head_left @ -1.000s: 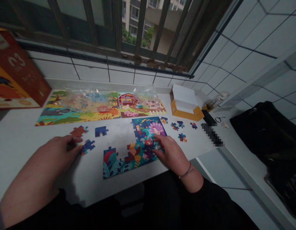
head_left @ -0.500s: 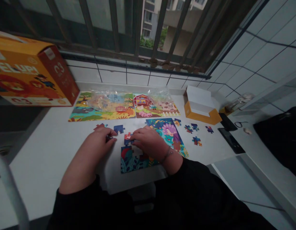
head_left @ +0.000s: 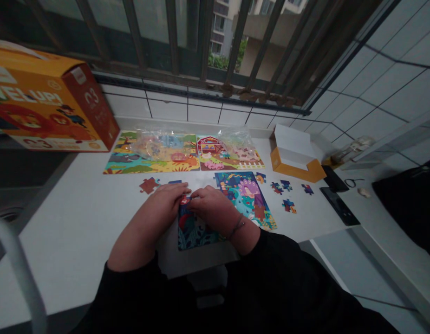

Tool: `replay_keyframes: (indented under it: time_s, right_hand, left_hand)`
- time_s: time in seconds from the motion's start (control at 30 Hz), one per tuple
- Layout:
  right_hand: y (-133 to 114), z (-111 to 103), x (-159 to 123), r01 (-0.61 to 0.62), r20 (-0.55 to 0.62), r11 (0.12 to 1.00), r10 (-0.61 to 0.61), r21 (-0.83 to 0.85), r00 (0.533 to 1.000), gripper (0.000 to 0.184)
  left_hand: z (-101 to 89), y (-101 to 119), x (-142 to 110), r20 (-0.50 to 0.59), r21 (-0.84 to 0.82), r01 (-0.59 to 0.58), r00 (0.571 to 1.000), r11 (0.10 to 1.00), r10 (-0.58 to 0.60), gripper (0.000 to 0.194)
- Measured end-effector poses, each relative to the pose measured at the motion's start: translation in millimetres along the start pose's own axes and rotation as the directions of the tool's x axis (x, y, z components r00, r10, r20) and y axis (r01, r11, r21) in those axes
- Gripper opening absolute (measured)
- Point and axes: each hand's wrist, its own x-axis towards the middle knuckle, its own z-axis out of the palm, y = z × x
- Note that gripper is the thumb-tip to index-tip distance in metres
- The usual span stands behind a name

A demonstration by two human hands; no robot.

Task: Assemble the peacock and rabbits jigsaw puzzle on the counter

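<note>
A half-built, colourful jigsaw puzzle [head_left: 248,197] lies on the white counter [head_left: 75,222] in front of me. My left hand [head_left: 166,199] and my right hand [head_left: 210,208] meet over its upper left corner. Their fingertips close together on a small red and blue puzzle piece [head_left: 184,200] at the puzzle's edge. A loose brown piece [head_left: 148,185] lies just left of my left hand. Several loose blue pieces [head_left: 283,188] are scattered to the right of the puzzle.
Two finished picture puzzles [head_left: 152,157] under clear plastic bags lie along the tiled back wall. An orange puzzle box [head_left: 44,111] stands at the left. A yellow and white small box [head_left: 293,155], a dark phone [head_left: 340,206] and a black bag [head_left: 410,204] are at the right.
My right hand left the puzzle's right part and came to its upper left corner. My left hand moved right to meet it on the small piece. The camera swung left.
</note>
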Motion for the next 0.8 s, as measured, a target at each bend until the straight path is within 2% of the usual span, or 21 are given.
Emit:
replay_keyframes:
  time_s: [0.1, 0.2, 0.33, 0.5, 0.63, 0.7, 0.73, 0.8]
  right_hand:
    - [-2.5, -0.1, -1.5, 0.000, 0.014, 0.999, 0.000, -0.036, 1.000, 0.021]
    - [-6.1, -3.6, -4.4, 0.003, 0.034, 0.996, -0.001, -0.084, 0.999, 0.017]
    - [-10.7, -5.4, -8.2, -0.001, 0.040, 0.995, 0.005, -0.102, 0.999, 0.016]
    - [-17.4, -2.3, -11.1, -0.013, 0.034, 0.997, 0.016, -0.082, 0.999, 0.023]
    - [-7.7, -17.0, -23.0, -0.024, -0.001, 0.999, 0.024, -0.027, 1.000, 0.018]
    - [14.4, -32.4, -40.8, -0.134, -0.072, 0.991, 0.133, -0.002, 0.989, 0.017]
    - [30.7, -41.3, -53.7, -0.257, -0.129, 0.966, 0.255, -0.003, 0.958, 0.021]
    - [71.9, -59.5, -86.2, -0.562, -0.230, 0.825, 0.537, -0.058, 0.812, 0.030]
  left_hand:
    - [3.2, -2.7, 0.8, 0.057, 0.042, 0.065, 0.996, 0.997, -0.067, 0.047]
    - [-2.4, -4.6, -0.7, 0.026, 0.132, 0.115, 0.993, 0.985, -0.119, 0.045]
    - [-10.4, -3.1, -2.8, 0.038, 0.149, 0.080, 0.996, 0.986, -0.086, 0.035]
    - [-7.0, -6.0, -0.1, 0.104, 0.144, 0.035, 0.993, 0.989, -0.051, 0.034]
    - [-4.2, -9.8, 2.7, 0.121, 0.144, 0.047, 0.991, 0.988, -0.064, 0.031]
    - [-4.3, -9.6, 3.1, 0.121, 0.136, 0.059, 0.990, 0.989, -0.075, 0.031]
    - [-4.5, -9.1, 3.2, 0.120, 0.134, 0.066, 0.989, 0.989, -0.082, 0.031]
    - [-4.9, -7.9, 3.2, 0.116, 0.133, 0.079, 0.989, 0.988, -0.095, 0.031]
